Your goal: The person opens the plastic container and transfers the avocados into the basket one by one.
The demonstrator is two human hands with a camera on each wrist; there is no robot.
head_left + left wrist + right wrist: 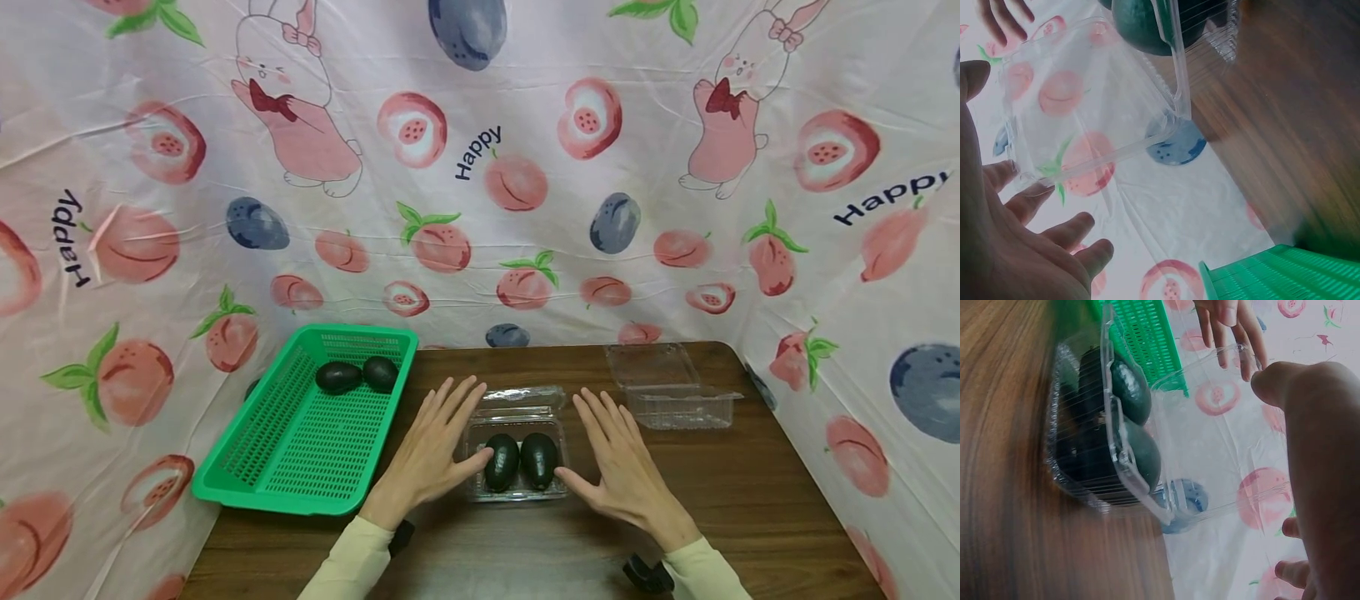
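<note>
Two dark green avocados (502, 462) lie side by side in a clear plastic clamshell box (517, 497). Its hinged lid (1213, 437) stands raised at the far side, seen through in both wrist views. My left hand (433, 454) is at the box's left, fingers spread and nearly straight, with fingertips right at the lid's edge in the left wrist view. On the other side, my right hand (626, 471) has its fingers extended forward and its thumb out toward the right avocado (538, 461). Neither hand grips anything.
A green plastic basket (315, 505) on the left holds two more dark avocados (339, 377). At the back right of the wooden table (757, 500) sits another clear clamshell box (678, 410) with its lid up. A fruit-printed cloth (465, 292) hangs behind and at both sides.
</note>
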